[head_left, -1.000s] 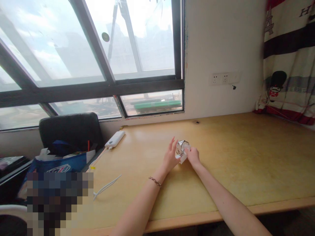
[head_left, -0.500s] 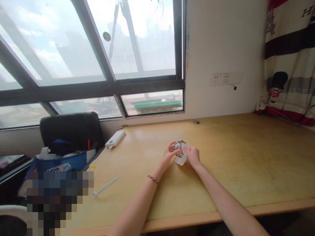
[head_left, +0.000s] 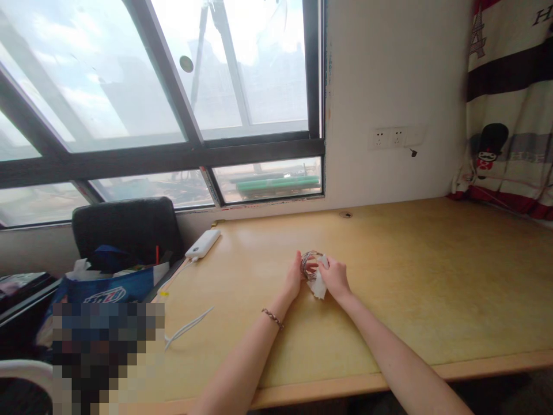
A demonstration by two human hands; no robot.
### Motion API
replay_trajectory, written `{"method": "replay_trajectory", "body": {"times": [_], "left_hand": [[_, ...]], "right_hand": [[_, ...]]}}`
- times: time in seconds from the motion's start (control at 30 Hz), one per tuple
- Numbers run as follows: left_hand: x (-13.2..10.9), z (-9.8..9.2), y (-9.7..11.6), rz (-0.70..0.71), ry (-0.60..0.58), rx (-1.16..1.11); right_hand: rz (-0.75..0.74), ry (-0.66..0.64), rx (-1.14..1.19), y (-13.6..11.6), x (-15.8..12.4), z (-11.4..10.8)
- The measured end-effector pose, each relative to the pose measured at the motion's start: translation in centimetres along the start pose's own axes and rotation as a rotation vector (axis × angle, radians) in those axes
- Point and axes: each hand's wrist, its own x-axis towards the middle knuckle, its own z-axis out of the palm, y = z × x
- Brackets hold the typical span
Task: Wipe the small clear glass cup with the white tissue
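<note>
A round, openwork metallic object (head_left: 307,264) is held just above the wooden table, between my two hands. My left hand (head_left: 295,274) grips its left side, with some fingers showing behind and through it. A crumpled white tissue (head_left: 318,283) is pinched in my right hand (head_left: 334,275) against the object's right side, and its lower end hangs down. What the object is exactly is too small to tell.
The wooden table (head_left: 432,276) stretches right. A white power bank (head_left: 203,244) with a cable lies at its left edge. A white cable end (head_left: 190,327) lies nearer. Left stand a black chair (head_left: 127,225) and a blue bag (head_left: 116,285). Wall sockets (head_left: 389,138) are behind.
The round object has turned, and its open side now shows. My left fingers have shifted behind it. My right hand and the tissue have moved slightly left and down.
</note>
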Motion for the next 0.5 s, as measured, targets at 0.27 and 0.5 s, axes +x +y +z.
{"method": "replay_trajectory", "body": {"times": [0.27, 0.5], "left_hand": [[-0.8, 1.3, -0.2, 0.160, -0.138, 0.191], [-0.4, 1.1, -0.2, 0.127, -0.048, 0.173]], "right_hand": [[0.280, -0.003, -0.026, 1.2, 1.1, -0.3], [0.273, -0.188, -0.019, 1.4, 1.3, 0.1]]}}
